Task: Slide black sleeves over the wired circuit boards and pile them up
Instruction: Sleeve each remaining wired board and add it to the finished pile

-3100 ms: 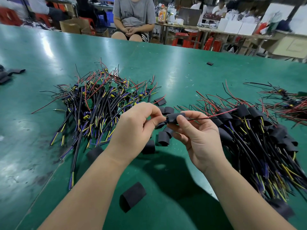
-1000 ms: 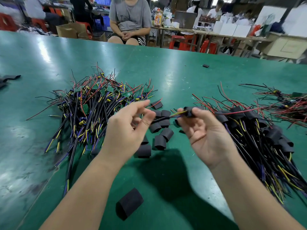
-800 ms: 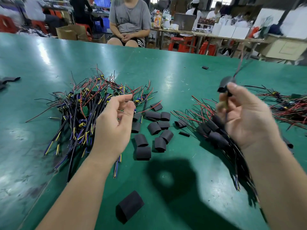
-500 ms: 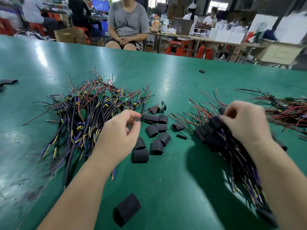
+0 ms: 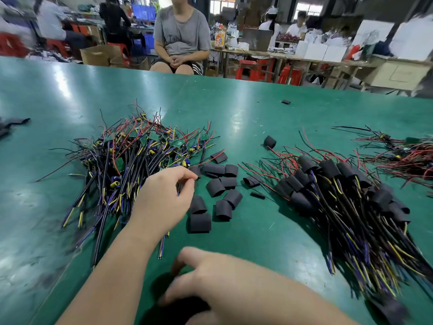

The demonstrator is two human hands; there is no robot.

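Table [image 5: 257,109]: green, shiny, with everything below lying on it.
Sleeves [image 5: 215,187]: a loose cluster of short black tubes in the middle, all empty.
Bare pile [image 5: 131,160]: just left of the sleeves; green boards with red, black, yellow and blue wires, none covered.
Sleeved pile [image 5: 339,195]: right of the sleeves; each black tube there has wires sticking out of both ends.
Red bundle [image 5: 403,158]: far right of the sleeves, beyond the sleeved pile.
Stray sleeve [image 5: 269,141]: behind the sleeves, alone.
Left hand [image 5: 164,198]: at the sleeves' left edge, fingers curled, thumb meeting forefinger; I cannot tell whether it pinches anything.
Right hand [image 5: 229,280]: well in front of the sleeves, blurred, fingers down over a lone sleeve [image 5: 180,309]; grasping or only touching, I cannot tell.
Cardboard box [image 5: 98,55]: past the table's far edge, open, contents hidden.
White boxes [image 5: 316,51]: on a far bench, closed.
Person [image 5: 181,36]: seated across, hands clasped.
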